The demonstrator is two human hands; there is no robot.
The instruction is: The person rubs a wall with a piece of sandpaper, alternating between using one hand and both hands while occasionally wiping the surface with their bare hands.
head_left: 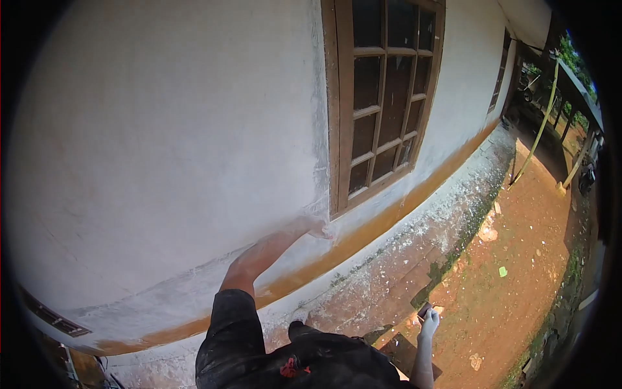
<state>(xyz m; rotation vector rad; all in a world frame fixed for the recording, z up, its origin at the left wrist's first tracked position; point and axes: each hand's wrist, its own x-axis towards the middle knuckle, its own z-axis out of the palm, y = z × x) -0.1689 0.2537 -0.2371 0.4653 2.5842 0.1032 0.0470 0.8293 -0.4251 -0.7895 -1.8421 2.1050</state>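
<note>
My left hand (316,227) reaches out to the white wall (194,129), at the lower left corner of the brown wooden window frame (338,129). Its fingers are stretched out against the wall surface and look pale and slightly blurred; I see nothing held in them. Low on my right side, away from the wall, my right hand (430,318) is closed around a small dark flat piece (424,310). Its exact kind is too small to make out. Whitish dust seems to coat this hand and forearm.
An ochre band (363,241) runs along the wall's base above a ledge (389,259) speckled with white flakes. Reddish dirt ground (512,279) lies to the right. A leaning bamboo pole (539,129) stands farther back near a roofed structure. A vent (55,316) sits low at left.
</note>
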